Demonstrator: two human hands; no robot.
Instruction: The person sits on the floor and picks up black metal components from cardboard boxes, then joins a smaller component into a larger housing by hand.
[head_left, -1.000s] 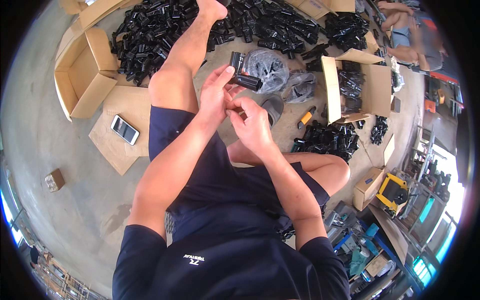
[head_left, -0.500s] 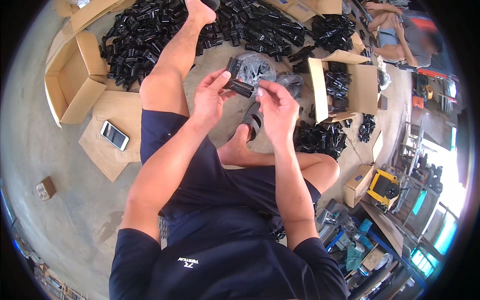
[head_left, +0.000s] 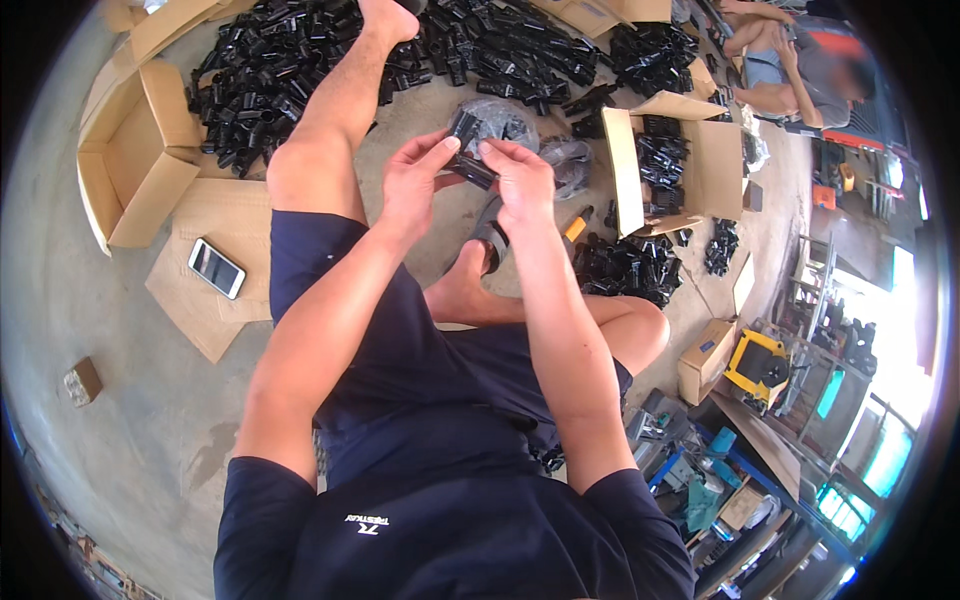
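I sit on a concrete floor with one leg stretched forward. My left hand [head_left: 415, 180] and my right hand [head_left: 520, 180] meet in front of me and together grip a small black plastic part [head_left: 468, 162], left fingers on its near end and right fingers on its far end. Just beyond the hands lies a clear plastic bag [head_left: 500, 120] with more black parts in it. A large heap of black plastic parts [head_left: 270, 70] spreads across the floor around my outstretched foot.
An open cardboard box [head_left: 140, 150] stands at the left and another box [head_left: 690, 160] holding black parts at the right. A phone [head_left: 216, 268] lies on flat cardboard. A yellow-handled tool [head_left: 575, 226] lies near my bent foot. Another person [head_left: 790, 60] sits at the far right.
The view has tilted down and my hands have moved forward, away from my body. They stay together around the black part.
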